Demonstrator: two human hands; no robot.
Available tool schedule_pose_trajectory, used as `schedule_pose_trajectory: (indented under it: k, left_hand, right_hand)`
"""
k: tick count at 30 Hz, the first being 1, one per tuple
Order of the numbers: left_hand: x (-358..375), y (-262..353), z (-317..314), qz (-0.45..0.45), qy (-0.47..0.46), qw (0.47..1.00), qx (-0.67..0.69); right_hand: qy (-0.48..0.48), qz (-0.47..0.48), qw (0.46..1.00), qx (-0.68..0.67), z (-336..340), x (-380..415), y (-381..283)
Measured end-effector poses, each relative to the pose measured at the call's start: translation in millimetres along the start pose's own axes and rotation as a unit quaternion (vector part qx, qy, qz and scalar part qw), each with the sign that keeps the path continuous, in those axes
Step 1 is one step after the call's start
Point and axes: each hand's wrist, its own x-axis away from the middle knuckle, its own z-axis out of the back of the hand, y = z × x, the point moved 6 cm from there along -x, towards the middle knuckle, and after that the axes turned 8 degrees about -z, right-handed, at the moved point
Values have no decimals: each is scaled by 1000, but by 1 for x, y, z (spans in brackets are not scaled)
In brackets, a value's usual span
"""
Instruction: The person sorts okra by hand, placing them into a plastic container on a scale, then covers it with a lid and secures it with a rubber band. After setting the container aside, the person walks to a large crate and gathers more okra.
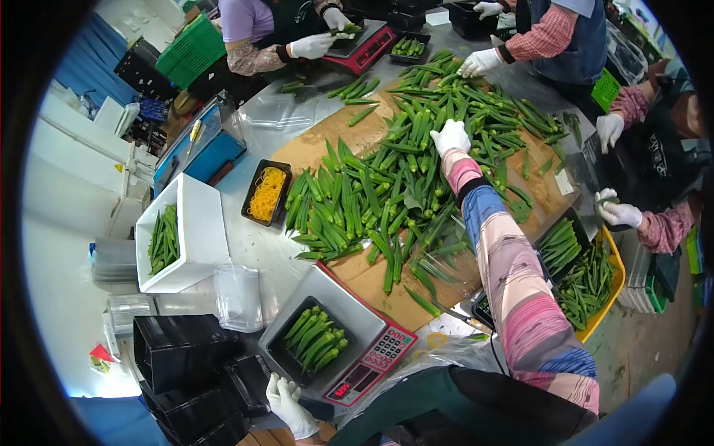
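Observation:
My right hand point(451, 138), in a white glove, reaches over a big pile of green okra point(357, 197) on brown cardboard. It touches or hovers just above the pods, and what its fingers hold, if anything, is hidden. At the lower left, my left hand point(290, 405), also gloved, is beside a scale point(372, 334) with a red edge and a lit display. Its fingers are curled near the scale's corner, with nothing clearly visible in them. On the scale sits a black tray point(295, 366) holding several okra pods point(316, 340).
Stacked black trays point(178, 349) and clear lids point(238, 297) lie left of the scale. A foam box point(201, 234) holds okra; a small tray holds yellow rubber bands point(266, 195). Co-workers' gloved hands point(480, 62) work around the table. A yellow crate point(616, 276) stands at right.

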Motion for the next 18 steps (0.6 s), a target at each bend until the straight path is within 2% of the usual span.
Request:
schedule_pose_trajectory:
  k: [2,10,13,14,16,17,18]
  left_hand:
    - [-2,-1,2,6,9,1000,-10]
    - [-6,-6,4,19,26,999,-16]
    - [-9,-4,1,4,10,1000,-7]
    - [-8,-3,0,4,15,1000,-5]
    - [-6,4,-3,3,25,1000,0]
    - [-6,6,-1,-8,29,1000,-5]
    - [-8,8,1,-20,33,999,-8]
  right_hand:
    - [-27,-26,999,34,0,-5,-4]
    - [-21,8,996,85,-5,-21,-16]
    - [-64,-54,991,106,-20,-34,-14]
    - [-91,-60,990,86,-23,-38,-11]
    - [-181,-7,980,-85,-53,-56,5]
    - [-223,19,960,-170,-61,-62,7]
    - [-221,65,929,-288,-45,-47,4]
